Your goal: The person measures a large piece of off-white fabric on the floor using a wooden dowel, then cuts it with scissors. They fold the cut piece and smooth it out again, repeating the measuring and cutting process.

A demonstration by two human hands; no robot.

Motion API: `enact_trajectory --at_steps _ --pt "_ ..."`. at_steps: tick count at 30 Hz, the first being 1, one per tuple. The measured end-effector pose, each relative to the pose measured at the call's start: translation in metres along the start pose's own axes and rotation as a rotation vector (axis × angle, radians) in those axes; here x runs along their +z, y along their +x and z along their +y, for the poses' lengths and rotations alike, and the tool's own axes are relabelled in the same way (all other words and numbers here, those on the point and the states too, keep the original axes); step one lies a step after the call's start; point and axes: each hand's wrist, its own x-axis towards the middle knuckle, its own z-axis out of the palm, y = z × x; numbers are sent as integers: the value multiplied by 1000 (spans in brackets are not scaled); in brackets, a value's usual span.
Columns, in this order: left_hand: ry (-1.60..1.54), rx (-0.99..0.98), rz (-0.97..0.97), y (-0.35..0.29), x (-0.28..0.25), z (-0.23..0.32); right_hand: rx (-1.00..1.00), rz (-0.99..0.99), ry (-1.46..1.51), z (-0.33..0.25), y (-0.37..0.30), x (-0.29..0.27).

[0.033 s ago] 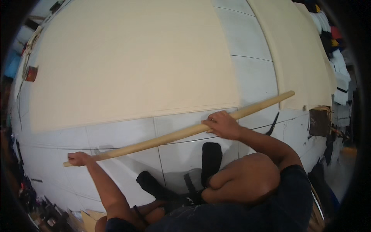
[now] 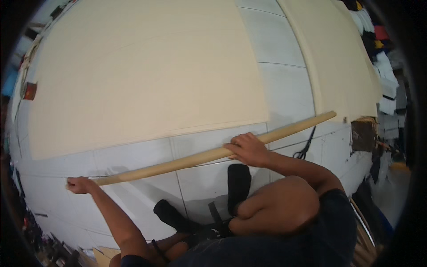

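A long, straight tan pole (image 2: 173, 166) slants across in front of me, its right end higher in the view; I cannot tell if it is wood or cardboard. My left hand (image 2: 80, 185) is closed around its left end. Near the middle, my right hand (image 2: 248, 150) grips it from above with curled fingers. Just beyond lies a large cream fabric sheet (image 2: 147, 80), spread flat on the white tiled floor (image 2: 284, 84). The pole's right tip overlaps the near corner of a second cream fabric piece (image 2: 342, 66).
Black scissors (image 2: 305, 147) lie on the tiles under the pole's right part. A red tin (image 2: 30, 91) stands by the sheet's left edge. A dark brown block (image 2: 363, 135) sits at right, with white bundles (image 2: 388, 84) behind it. My feet in black socks (image 2: 239, 187) are close to the pole.
The whole view has shifted slightly. My left hand and the pole's left end appear a little farther left, and the scissors' handles now show beside my right forearm. Both hands keep their grip.
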Motion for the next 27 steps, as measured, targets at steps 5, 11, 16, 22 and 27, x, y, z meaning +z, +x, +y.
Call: enact_trajectory --at_steps 5,11,16,22,27 --pt "-297 196 -91 -35 12 116 116 182 -41 -30 23 -3" --pt "-24 435 -578 -133 96 64 280 343 -77 3 123 -31" --pt "51 941 -1308 -294 61 128 601 261 90 51 177 -13" --pt "44 1194 -1513 -322 21 122 733 431 -138 182 132 -22" --pt "-1 1196 -1501 -325 17 125 864 571 -262 233 28 -39"
